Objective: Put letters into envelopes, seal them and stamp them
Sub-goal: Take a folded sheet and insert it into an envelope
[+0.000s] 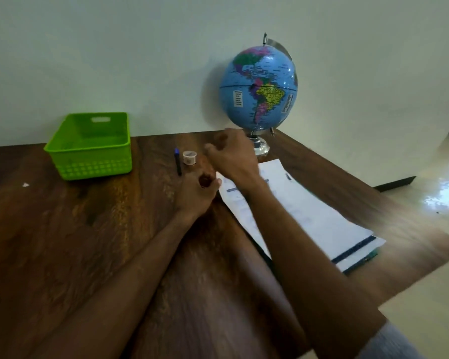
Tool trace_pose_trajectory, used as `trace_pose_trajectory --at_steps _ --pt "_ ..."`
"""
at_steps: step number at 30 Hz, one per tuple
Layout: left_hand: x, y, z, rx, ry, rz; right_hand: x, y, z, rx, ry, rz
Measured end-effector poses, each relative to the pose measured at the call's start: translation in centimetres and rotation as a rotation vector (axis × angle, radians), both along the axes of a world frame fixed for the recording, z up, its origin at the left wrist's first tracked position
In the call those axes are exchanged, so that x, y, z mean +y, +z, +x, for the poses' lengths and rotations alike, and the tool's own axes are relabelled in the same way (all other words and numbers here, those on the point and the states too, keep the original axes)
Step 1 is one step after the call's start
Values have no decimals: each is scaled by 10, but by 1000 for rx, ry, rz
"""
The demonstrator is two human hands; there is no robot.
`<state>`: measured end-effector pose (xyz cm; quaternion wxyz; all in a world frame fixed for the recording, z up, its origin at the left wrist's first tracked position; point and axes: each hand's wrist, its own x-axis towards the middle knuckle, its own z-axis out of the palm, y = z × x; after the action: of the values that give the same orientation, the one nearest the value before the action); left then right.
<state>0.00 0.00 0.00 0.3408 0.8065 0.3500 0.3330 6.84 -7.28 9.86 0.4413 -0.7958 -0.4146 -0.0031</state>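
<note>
dark wooden desk (pixel 88 255) against pale wall; polished floor beyond right edge.

head view, places given from globe (pixel 258 86):
- globe: blue, on chrome base, at desk's back edge.
- green basket (pixel 88 149): well left of globe, near back edge; appears empty.
- pen (pixel 177 161): dark, blue-capped, lying left of globe base.
- small clear tub (pixel 189 157): just beside pen, on globe side; contents too small to tell.
- stack of white papers (pixel 309 216): in front of globe, running toward desk's right front corner; blue bands at near end; whether letters or envelopes, cannot tell.
- left hand (pixel 196 194): in front and left of globe, at stack's far corner; fingers curled around something small and dark, identity unclear.
- right hand (pixel 230 158): raised, just in front of globe base, loosely curled, blurred; grip or contents cannot be told.

step in hand, judged: opening or readying a small item, possibly stamp or glue, above stack's corner. for doing well: steady small item with left hand, work with right, hold clear of tub and pen, take one sheet only from stack.
</note>
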Motion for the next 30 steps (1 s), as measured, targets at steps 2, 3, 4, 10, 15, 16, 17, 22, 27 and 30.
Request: trace_pose_trajectory --at_steps 2,3,4,10,15,16,17,22,27,30 --pt "3 3 6 -99 -9 -4 -26 4 40 -4 -41 -162" --pt "0 0 5 -117 -16 -25 -39 2 58 6 -76 -226" --pt "1 -2 6 -158 -20 -27 -52 -2 73 2 -104 -279" --pt "-3 1 2 -403 -74 -61 -102 -48 123 46 -151 -285" --pt "3 4 -8 -502 -33 -177 -103 -55 126 164 -76 -186" --pt "6 4 -11 -514 -4 -203 -102 -55 125 196 -47 -150" --pt "9 5 -16 -526 27 -224 -102 -54 123 236 -16 -109" --pt "30 22 -61 -577 100 -424 -85 -45 91 537 161 35" --pt "40 42 -142 -634 -1 -620 -41 -47 25 792 357 102" --pt "46 47 -197 -611 7 -597 -17 -52 -17 855 484 119"
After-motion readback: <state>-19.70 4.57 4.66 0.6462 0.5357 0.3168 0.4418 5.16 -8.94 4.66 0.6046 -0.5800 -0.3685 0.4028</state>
